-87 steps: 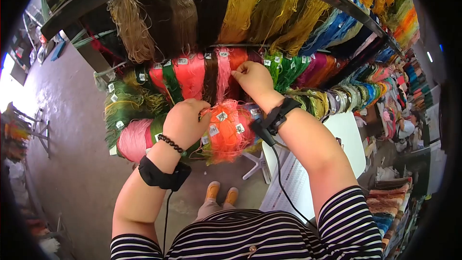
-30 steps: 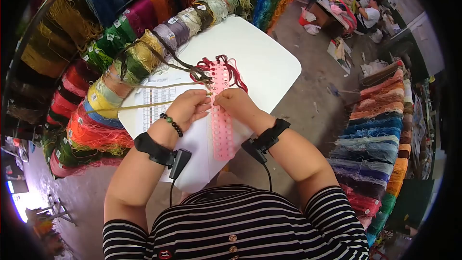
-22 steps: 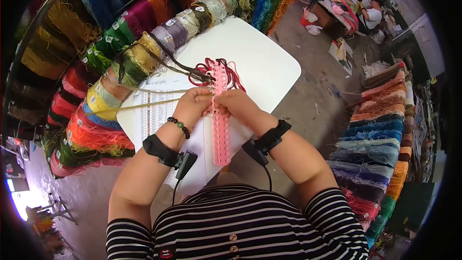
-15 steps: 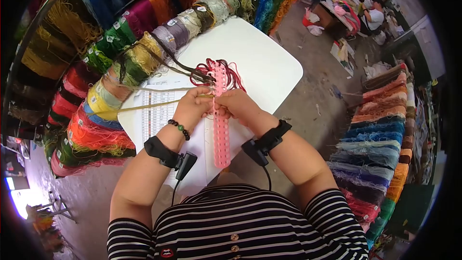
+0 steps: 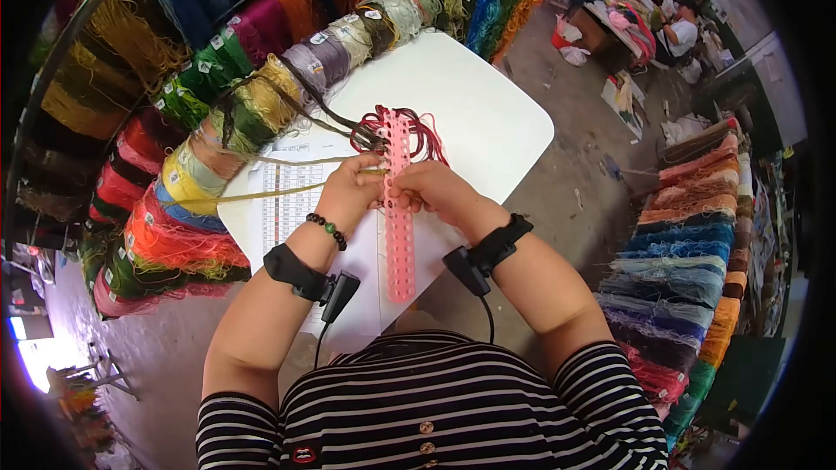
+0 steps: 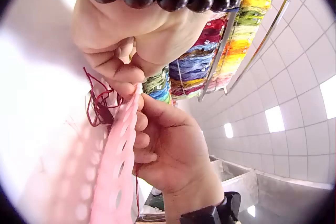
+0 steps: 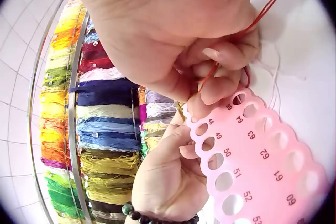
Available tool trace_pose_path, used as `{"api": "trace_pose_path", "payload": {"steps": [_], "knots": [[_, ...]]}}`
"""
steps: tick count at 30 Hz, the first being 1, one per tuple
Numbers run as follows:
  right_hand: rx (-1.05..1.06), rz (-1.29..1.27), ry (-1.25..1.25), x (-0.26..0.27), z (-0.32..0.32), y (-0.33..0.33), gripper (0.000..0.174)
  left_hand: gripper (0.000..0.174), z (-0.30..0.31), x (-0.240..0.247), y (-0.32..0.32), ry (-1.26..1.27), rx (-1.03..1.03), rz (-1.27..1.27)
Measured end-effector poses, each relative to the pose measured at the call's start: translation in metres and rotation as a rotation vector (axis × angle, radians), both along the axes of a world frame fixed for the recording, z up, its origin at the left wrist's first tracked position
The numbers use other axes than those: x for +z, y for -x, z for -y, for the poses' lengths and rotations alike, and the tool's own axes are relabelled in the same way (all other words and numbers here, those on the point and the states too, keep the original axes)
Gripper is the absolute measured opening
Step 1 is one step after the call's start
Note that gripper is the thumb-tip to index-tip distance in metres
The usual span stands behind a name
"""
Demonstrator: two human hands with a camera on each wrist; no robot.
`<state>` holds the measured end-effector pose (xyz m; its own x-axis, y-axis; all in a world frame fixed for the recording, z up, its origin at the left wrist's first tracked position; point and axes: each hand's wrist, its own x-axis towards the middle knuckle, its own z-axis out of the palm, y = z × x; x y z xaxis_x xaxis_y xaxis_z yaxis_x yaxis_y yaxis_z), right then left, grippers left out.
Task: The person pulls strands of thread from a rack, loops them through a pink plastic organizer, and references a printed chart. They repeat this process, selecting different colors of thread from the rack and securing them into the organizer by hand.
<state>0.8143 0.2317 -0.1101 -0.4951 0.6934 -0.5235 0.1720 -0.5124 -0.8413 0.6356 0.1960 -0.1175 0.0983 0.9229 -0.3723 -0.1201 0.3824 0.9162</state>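
A pink thread card [image 5: 401, 252] with scalloped, numbered holes along both edges hangs over the white table. My left hand [image 5: 348, 191], wearing a bead bracelet, pinches an olive thread [image 5: 270, 194] at the card's left edge. On the other side, my right hand [image 5: 435, 191] grips the card, its fingertips meeting the left ones at the edge holes. Red thread [image 7: 273, 1] runs across the right fingers in the right wrist view. Dark red and brown threads [image 5: 422, 135] loop through the card's top holes. The pinched thread end is hidden by fingers.
A white table [image 5: 488, 104] carries a printed colour chart [image 5: 283, 200]. Racks of labelled thread skeins [image 5: 326, 61] curve along the left and back. More skeins [image 5: 666, 270] hang at the right. A person [image 5: 679, 35] sits at a far table.
Both hands have left the skeins on the rack for the card at the table. Over the last second, the left fingers have closed in at the card's edge, drawing the olive thread along.
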Motion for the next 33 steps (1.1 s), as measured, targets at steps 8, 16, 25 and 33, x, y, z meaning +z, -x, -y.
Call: {"api": "trace_pose_path", "payload": {"steps": [8, 16, 25, 33], "knots": [[0.05, 0.089, 0.051, 0.006, -0.005, 0.005, 0.018, 0.043, 0.0, -0.004, 0.003, -0.034, -0.049, 0.008], [0.163, 0.24, -0.116, 0.015, -0.004, 0.014, 0.024, 0.036, -0.002, -0.01, 0.005, -0.157, -0.109, -0.247], [0.137, 0.079, -0.025, 0.015, 0.0, 0.001, 0.028, 0.036, 0.001, -0.008, 0.008, -0.08, -0.061, -0.135], [0.075, 0.057, -0.026, -0.004, -0.001, 0.007, 0.019, 0.04, 0.005, -0.005, 0.009, -0.026, -0.039, -0.068]]}}
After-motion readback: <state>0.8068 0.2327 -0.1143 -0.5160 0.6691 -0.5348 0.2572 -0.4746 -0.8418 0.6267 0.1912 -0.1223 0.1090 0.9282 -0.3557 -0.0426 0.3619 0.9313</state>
